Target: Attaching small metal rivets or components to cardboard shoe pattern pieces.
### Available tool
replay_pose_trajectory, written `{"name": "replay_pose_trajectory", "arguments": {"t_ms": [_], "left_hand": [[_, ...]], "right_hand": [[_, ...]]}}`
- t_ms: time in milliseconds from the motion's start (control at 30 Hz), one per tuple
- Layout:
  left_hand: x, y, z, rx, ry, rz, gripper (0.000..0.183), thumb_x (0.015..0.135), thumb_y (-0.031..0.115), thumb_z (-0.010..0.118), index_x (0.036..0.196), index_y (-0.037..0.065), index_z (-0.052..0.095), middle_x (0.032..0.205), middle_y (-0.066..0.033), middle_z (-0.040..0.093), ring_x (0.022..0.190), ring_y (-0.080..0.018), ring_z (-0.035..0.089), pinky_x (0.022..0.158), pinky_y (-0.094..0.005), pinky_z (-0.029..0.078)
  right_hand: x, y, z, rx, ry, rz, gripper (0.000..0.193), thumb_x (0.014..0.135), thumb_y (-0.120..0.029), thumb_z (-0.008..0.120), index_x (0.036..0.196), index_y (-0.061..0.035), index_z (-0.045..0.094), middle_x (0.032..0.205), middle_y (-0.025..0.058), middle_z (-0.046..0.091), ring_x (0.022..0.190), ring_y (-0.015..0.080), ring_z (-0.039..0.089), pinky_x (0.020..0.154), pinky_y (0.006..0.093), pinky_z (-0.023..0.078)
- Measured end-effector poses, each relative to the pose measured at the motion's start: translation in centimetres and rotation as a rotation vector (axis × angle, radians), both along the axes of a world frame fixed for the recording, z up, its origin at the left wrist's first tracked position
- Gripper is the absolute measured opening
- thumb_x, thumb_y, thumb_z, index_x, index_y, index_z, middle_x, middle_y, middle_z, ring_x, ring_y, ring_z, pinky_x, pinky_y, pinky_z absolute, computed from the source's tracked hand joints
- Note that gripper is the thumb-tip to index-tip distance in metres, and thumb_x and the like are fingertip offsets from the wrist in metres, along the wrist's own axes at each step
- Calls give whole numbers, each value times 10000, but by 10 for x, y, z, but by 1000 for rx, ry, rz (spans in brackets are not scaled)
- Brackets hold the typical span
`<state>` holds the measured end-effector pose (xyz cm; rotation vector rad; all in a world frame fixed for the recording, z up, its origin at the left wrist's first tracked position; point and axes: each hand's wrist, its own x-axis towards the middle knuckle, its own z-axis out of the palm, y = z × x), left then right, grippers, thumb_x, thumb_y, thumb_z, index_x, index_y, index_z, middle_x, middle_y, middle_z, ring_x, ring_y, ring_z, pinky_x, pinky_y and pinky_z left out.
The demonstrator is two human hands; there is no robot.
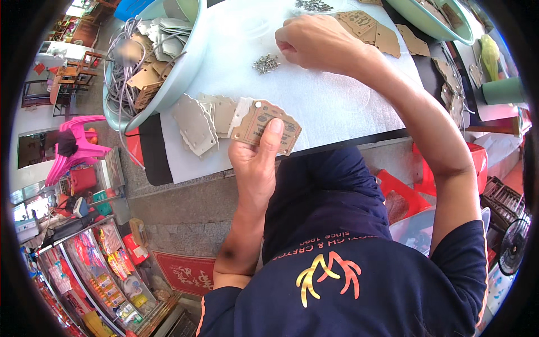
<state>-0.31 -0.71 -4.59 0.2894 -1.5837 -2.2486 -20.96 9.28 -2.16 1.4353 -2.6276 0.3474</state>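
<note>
The left hand (259,160) is clamping a brown card (252,124), its thumb lying flat across the printed face; the card is sitting above the near edge of the desk (160,160), left of centre. The right hand (320,45) is hovering or resting over the far part of the desk, well apart from the left, with its fingers curling inward; whether they are gripping anything cannot be told. Just beside its fingertips, a loose heap of small metal pieces (266,64) is lying on a white sheet (348,112) that is covering most of the desk. More metal pieces are filling a shallow dish (338,7) at the top edge of view. Grey cards (193,124) are lying in overlapping stacks to the left of the held card, and further brown cards (365,28) are spreading out beyond the right wrist. A pale green basin (188,70) at the left is holding a mix of cards and tangled grey cords (114,84); a second basin (467,35) is standing at the upper right. A green cup (502,91) is standing at far right, near a yellow-green bag (489,56). A pink stool (76,147) is standing on the floor at left.
</note>
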Motion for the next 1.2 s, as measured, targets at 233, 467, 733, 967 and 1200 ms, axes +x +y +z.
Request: {"name": "replay_pose_trajectory", "arguments": {"t_ms": [233, 467, 733, 967, 1200], "left_hand": [[-1, -1, 1, 47, 15, -7, 201, 923, 73, 602, 1106, -9, 595, 1003, -35, 620, 893, -77, 576, 795, -244, 480], [2, -7, -3, 50, -22, -53, 310, 919, 14, 570, 1226, 7, 530, 1103, -74, 592, 997, -135, 580, 853, -311, 505], [-1, -6, 2, 136, -42, -50, 263, 925, 60, 584, 1175, -16, 568, 1128, -116, 625, 1001, -123, 590, 865, -269, 483], [-1, -8, 0, 90, -38, -91, 296, 930, 89, 574, 1219, 35, 535, 1206, -156, 595, 1030, -142, 585, 842, -308, 511], [0, -8, 2, 55, -54, -115, 320, 928, 90, 569, 1238, 27, 519, 1224, -171, 583, 1059, -158, 579, 860, -300, 505]], "right_hand": [[47, 29, 23, -394, -417, 104, 80, 774, -64, 652, 783, -14, 590, 627, 57, 572, 576, 137, 574, 558, 281, 468], [76, 37, 6, -521, -581, 105, 66, 765, -22, 654, 799, -25, 598, 659, 50, 590, 613, 122, 584, 579, 269, 483], [82, 35, -4, -596, -865, 73, 90, 830, -11, 658, 917, -34, 656, 816, 12, 620, 703, 75, 589, 630, 220, 479], [87, 40, 2, -562, -836, 73, 120, 907, -22, 597, 1002, -37, 667, 892, 18, 634, 711, 66, 587, 636, 214, 481], [93, 31, -6, -711, -888, -4, 226, 899, -20, 613, 1125, -39, 623, 839, 3, 630, 727, 45, 574, 671, 211, 495]]}}
